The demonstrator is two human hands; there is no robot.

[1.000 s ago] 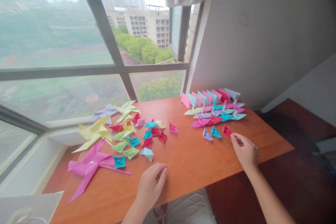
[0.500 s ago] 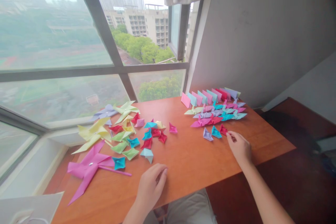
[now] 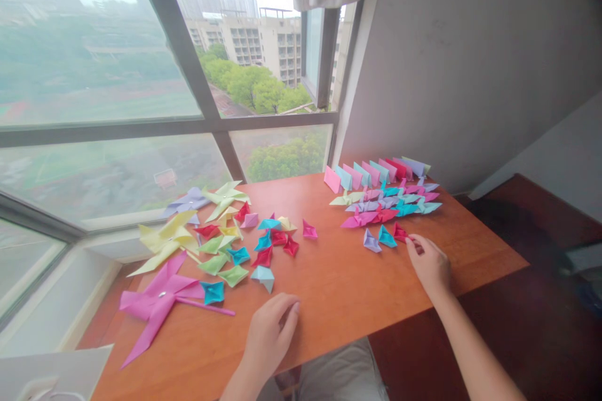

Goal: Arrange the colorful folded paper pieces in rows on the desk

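My right hand [image 3: 430, 265] has its fingertips pinched at the near right edge of a small red paper boat [image 3: 399, 232] on the table. Left of that boat, in a short row, stand a blue paper boat [image 3: 387, 237] and a lilac paper boat [image 3: 371, 240]. My left hand [image 3: 275, 326] rests curled near the table's front edge, fingers closed and nothing visible in them. Beyond it lies a loose group of folded boats, among them a pale blue one [image 3: 263, 277], a magenta one [image 3: 309, 229] and a red one [image 3: 291, 245].
Paper cranes [image 3: 376, 203] sit in rows at the right back, before a line of standing folded papers [image 3: 364, 174]. At the left are pinwheels, one magenta [image 3: 160, 294] and one yellow [image 3: 168, 238]. The wooden table [image 3: 338, 288] adjoins a window [image 3: 273, 116].
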